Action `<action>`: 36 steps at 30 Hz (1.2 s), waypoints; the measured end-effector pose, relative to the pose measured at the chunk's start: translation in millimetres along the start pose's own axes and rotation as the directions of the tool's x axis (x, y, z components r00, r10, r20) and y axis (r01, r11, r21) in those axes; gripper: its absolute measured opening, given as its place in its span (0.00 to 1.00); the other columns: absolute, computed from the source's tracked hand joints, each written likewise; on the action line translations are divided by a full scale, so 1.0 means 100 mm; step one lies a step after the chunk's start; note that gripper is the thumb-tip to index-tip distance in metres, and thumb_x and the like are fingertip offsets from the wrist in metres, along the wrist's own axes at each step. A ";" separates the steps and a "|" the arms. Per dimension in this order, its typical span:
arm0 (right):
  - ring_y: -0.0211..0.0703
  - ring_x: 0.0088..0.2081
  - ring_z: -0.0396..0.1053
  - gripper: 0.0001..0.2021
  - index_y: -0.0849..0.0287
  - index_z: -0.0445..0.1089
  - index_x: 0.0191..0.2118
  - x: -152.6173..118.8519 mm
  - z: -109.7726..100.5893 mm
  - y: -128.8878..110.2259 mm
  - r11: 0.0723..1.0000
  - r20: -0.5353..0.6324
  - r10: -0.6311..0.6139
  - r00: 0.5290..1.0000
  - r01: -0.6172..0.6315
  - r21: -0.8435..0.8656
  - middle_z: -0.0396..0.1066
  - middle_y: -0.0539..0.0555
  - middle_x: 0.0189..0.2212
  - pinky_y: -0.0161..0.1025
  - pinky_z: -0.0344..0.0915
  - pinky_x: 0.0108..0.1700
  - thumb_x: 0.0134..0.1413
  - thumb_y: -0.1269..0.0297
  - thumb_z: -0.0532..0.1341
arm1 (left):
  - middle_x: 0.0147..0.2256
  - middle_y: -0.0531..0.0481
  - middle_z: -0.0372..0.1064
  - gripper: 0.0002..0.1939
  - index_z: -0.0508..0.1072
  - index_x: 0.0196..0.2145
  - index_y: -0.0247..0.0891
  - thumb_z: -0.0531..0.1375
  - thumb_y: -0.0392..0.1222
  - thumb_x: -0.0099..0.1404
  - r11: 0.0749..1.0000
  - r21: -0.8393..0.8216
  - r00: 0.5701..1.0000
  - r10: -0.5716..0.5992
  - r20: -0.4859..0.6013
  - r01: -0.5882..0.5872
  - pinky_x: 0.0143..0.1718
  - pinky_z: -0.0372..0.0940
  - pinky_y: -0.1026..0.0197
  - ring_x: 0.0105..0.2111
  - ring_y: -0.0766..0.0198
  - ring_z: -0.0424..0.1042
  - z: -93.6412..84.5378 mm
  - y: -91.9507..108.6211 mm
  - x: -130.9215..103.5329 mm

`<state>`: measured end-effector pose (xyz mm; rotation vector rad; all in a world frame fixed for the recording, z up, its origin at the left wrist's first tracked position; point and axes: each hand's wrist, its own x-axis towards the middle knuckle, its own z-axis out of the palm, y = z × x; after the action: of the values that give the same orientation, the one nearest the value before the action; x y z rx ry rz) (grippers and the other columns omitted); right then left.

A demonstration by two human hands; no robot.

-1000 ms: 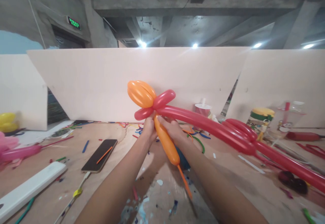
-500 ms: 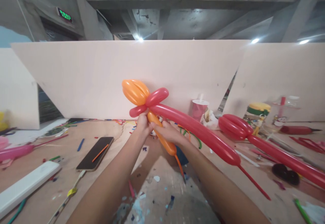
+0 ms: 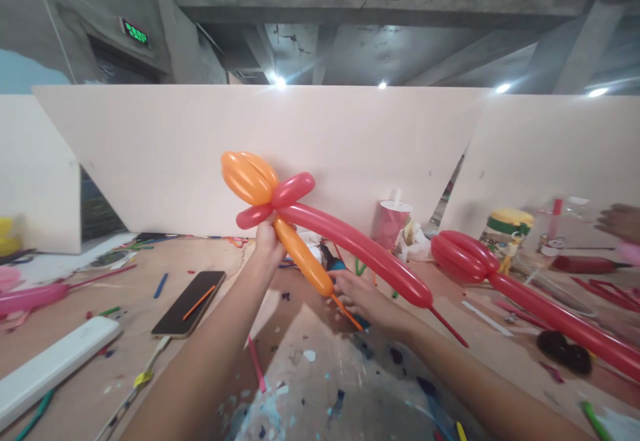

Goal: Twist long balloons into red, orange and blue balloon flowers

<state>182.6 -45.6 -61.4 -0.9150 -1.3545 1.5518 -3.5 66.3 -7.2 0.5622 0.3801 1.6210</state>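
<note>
1. I have the long orange balloon with a bulbous cluster at its top [image 3: 303, 261] in mid-view, above the tabletop [image 3: 310, 387], slanting down to my right. Its knot meets a long red balloon with two short bubbles [image 3: 357, 237], which spreads off to the right.

2. What worries me is the knot: if my left hold slackens, I'd judge the red length's sideways weight could twist the joint loose. Squeezing or bending the orange stem too hard could burst it, and a fingernail near its thin tail could nick the skin.

3. My left hand [image 3: 271, 242] is closed around the orange stem just under the knot, fingers wrapped in with little gap.

4. My right hand [image 3: 363, 297] is at the stem's lower end, its fingers bent and partly parted beside the thin tail; I cannot tell whether they pinch it.

5. Farther out, a second red balloon with clustered bubbles [image 3: 463, 257] lies to the right, and a black phone [image 3: 187, 304] to the left. Another person's hand [image 3: 620, 222] shows at the far right edge.
</note>
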 end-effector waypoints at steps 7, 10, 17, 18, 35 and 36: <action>0.30 0.10 0.51 0.25 0.59 0.61 0.33 0.14 0.23 0.42 0.942 0.153 0.230 0.961 -0.259 0.212 0.57 0.42 0.12 0.29 0.51 0.14 0.50 0.37 0.52 | 0.16 0.53 0.64 0.09 0.66 0.22 0.35 0.60 0.41 0.55 0.996 0.004 0.996 -0.088 0.024 0.088 0.20 0.61 0.65 0.17 0.67 0.64 0.02 -0.16 -0.06; 0.30 0.09 0.49 0.29 0.59 0.59 0.28 0.18 0.25 0.63 0.933 0.076 0.246 0.966 -0.258 0.250 0.54 0.42 0.10 0.29 0.50 0.12 0.47 0.32 0.51 | 0.17 0.53 0.65 0.08 0.67 0.23 0.35 0.61 0.40 0.54 0.995 0.001 0.995 -0.099 -0.002 0.099 0.20 0.62 0.64 0.17 0.67 0.65 -0.05 -0.17 -0.03; 0.31 0.10 0.54 0.29 0.61 0.61 0.24 0.21 0.24 0.74 0.936 0.104 0.221 0.970 -0.241 0.256 0.59 0.45 0.10 0.29 0.52 0.11 0.40 0.34 0.58 | 0.17 0.52 0.65 0.07 0.67 0.22 0.34 0.59 0.38 0.56 0.990 -0.002 0.990 -0.139 -0.037 0.139 0.21 0.63 0.64 0.17 0.67 0.66 -0.19 -0.17 0.02; 0.31 0.10 0.54 0.29 0.61 0.61 0.24 0.21 0.24 0.74 0.937 0.105 0.224 0.969 -0.244 0.249 0.59 0.45 0.10 0.29 0.52 0.11 0.40 0.34 0.59 | 0.17 0.52 0.65 0.07 0.67 0.22 0.34 0.58 0.37 0.56 0.990 -0.002 0.989 -0.142 -0.036 0.142 0.21 0.63 0.64 0.17 0.67 0.66 -0.19 -0.18 0.02; 0.31 0.14 0.60 0.21 0.63 0.64 0.31 0.19 0.17 0.67 0.929 0.174 0.170 0.970 -0.217 0.300 0.63 0.45 0.15 0.29 0.54 0.17 0.48 0.46 0.61 | 0.18 0.52 0.65 0.05 0.67 0.24 0.35 0.57 0.37 0.57 0.999 0.005 0.994 -0.052 -0.095 0.053 0.21 0.64 0.64 0.17 0.66 0.66 -0.29 0.03 0.09; 0.31 0.15 0.60 0.20 0.63 0.64 0.31 0.18 0.17 0.66 0.930 0.176 0.161 0.971 -0.209 0.302 0.63 0.46 0.16 0.29 0.55 0.17 0.48 0.47 0.62 | 0.18 0.52 0.65 0.05 0.67 0.24 0.35 0.57 0.37 0.57 0.999 0.007 0.994 -0.049 -0.097 0.050 0.21 0.64 0.64 0.17 0.65 0.66 -0.29 0.04 0.09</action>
<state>151.3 -38.1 -124.3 -0.7529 -1.0935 1.9513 -23.7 77.3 -27.5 0.4792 0.4702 1.6030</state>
